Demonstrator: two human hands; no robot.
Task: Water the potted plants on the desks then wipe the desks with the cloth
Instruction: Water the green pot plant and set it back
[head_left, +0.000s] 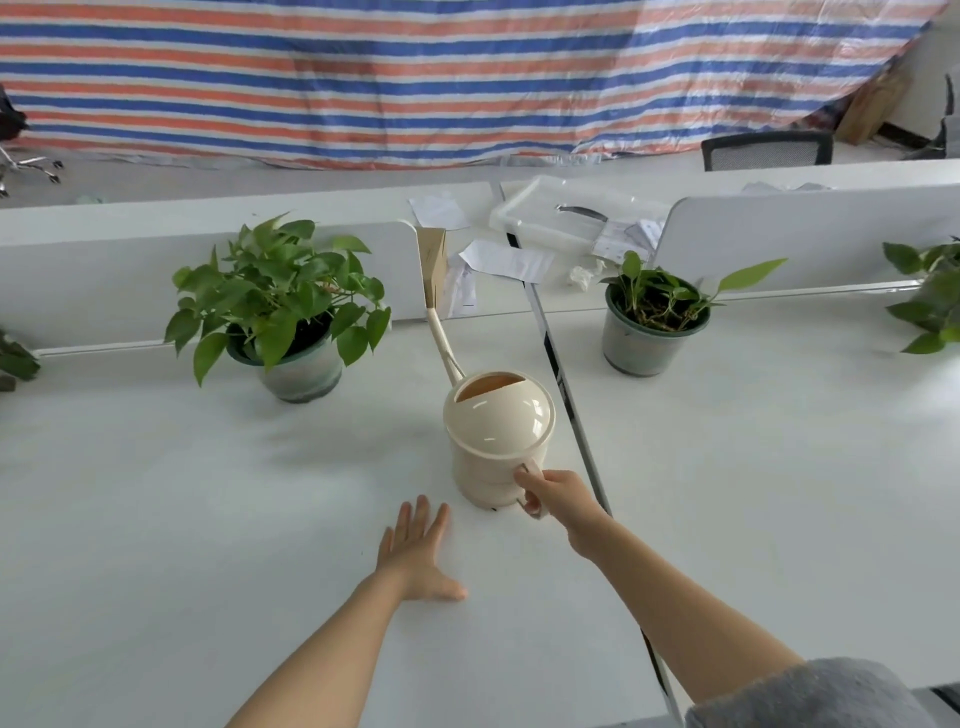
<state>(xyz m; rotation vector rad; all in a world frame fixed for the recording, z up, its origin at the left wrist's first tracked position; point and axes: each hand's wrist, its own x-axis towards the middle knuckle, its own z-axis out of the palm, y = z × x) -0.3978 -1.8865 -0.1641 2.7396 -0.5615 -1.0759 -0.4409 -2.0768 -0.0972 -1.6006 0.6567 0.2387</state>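
Your right hand (550, 491) is clenched around the handle of the cream plastic watering can with the domed lid (496, 439), which stands upright on the near left white desk (156, 519), close to the seam where it meets the right white desk (779, 467). Your left hand (418, 553) lies flat and spread on the desktop just beside the can, grasping nothing.

The can's long thin spout (441, 343) points away from you, toward the gap between the two grey dividers. No cloth shows anywhere in view, so the wiping looks like a later concern; judging by the layout, watering comes first.

To do this step well, lift the can straight up by the handle before swinging it, so the spout clears the leaves. The bushy green pothos in the grey-green pot (280, 312) sits to the left of the spout, and the sparser plant in the dark-rimmed grey pot (655, 322) stands across the seam on the right desk. Bring the spout tip low over the soil, under the foliage, then tilt slowly. How full the can is you cannot tell from here, so expect some weight and begin the tilt gently. Use the free left hand to part leaves if needed.
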